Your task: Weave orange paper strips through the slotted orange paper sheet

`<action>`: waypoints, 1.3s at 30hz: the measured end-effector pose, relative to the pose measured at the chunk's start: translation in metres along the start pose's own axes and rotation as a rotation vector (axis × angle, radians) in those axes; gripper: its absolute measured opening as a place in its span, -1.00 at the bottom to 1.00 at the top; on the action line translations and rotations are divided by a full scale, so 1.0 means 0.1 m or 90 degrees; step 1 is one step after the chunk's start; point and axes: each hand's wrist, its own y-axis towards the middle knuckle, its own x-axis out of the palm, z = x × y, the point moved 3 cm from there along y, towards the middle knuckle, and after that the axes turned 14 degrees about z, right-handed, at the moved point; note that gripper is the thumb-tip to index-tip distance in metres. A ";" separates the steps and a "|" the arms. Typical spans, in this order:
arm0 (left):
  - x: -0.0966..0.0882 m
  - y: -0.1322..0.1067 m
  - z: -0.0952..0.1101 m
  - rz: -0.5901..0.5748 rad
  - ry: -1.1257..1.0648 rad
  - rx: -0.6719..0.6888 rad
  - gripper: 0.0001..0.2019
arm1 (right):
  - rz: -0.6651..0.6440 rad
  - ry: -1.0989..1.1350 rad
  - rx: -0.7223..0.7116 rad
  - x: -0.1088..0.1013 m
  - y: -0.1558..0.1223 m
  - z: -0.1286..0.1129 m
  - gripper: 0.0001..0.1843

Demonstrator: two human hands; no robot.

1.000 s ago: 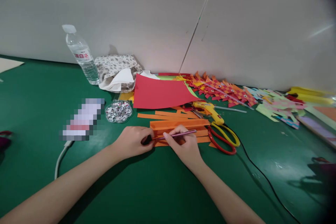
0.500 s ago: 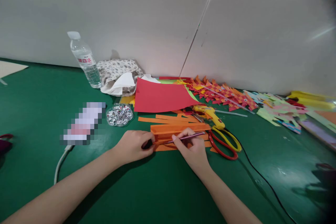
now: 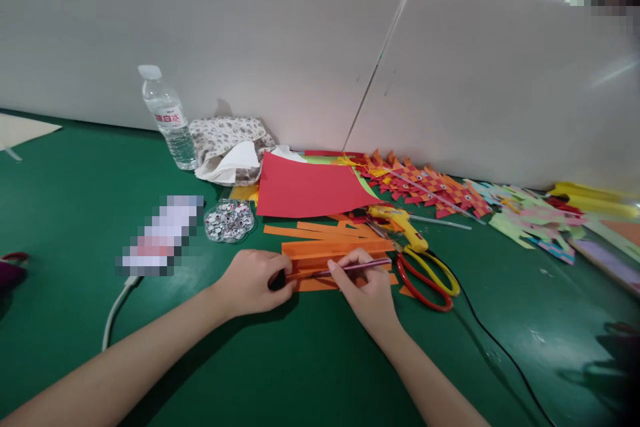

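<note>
On the green table, my left hand (image 3: 253,280) presses on the left end of a folded orange paper strip (image 3: 335,249), its fingers curled round a small dark thing I cannot make out. My right hand (image 3: 367,290) pinches a thin pink pencil (image 3: 350,268) that lies along the orange paper, tip pointing left. More orange strips (image 3: 315,230) lie just behind.
Red-and-yellow scissors (image 3: 430,273) and a yellow glue gun (image 3: 403,223) with a black cord lie right of my hands. Behind are a red sheet (image 3: 310,187), a dish of googly eyes (image 3: 230,220), a water bottle (image 3: 167,117), a cloth pouch (image 3: 225,140) and woven paper fish (image 3: 430,180). White boards wall the back.
My right hand with the pencil has slid a little to the right along the orange paper. The camera has tilted slightly, so everything sits lower in view.
</note>
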 end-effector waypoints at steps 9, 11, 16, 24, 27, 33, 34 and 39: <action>0.10 -0.04 -0.05 0.042 0.057 0.000 -0.79 | -0.041 0.038 -0.016 0.03 -0.03 -0.04 -0.76; 0.10 -0.04 -0.05 0.047 0.059 -0.002 -0.79 | -0.053 0.037 -0.014 0.03 -0.03 -0.04 -0.75; 0.09 -0.03 -0.04 0.054 0.064 -0.013 -0.80 | -0.058 0.049 -0.012 0.03 -0.03 -0.03 -0.75; 0.09 -0.03 -0.02 0.049 0.058 -0.026 -0.82 | -0.017 0.056 -0.022 0.01 -0.03 -0.03 -0.78; 0.09 -0.03 -0.02 0.047 0.055 -0.021 -0.82 | -0.034 0.056 -0.036 0.00 -0.03 -0.03 -0.77; 0.08 -0.02 -0.01 0.037 0.036 0.005 -0.80 | -0.058 0.039 -0.025 -0.03 -0.03 -0.04 -0.78; 0.08 -0.02 -0.01 0.037 0.035 0.011 -0.80 | -0.056 0.038 -0.025 -0.03 -0.03 -0.04 -0.78; 0.08 -0.01 0.00 0.037 0.033 0.023 -0.79 | -0.043 0.064 -0.006 -0.02 -0.02 -0.06 -0.77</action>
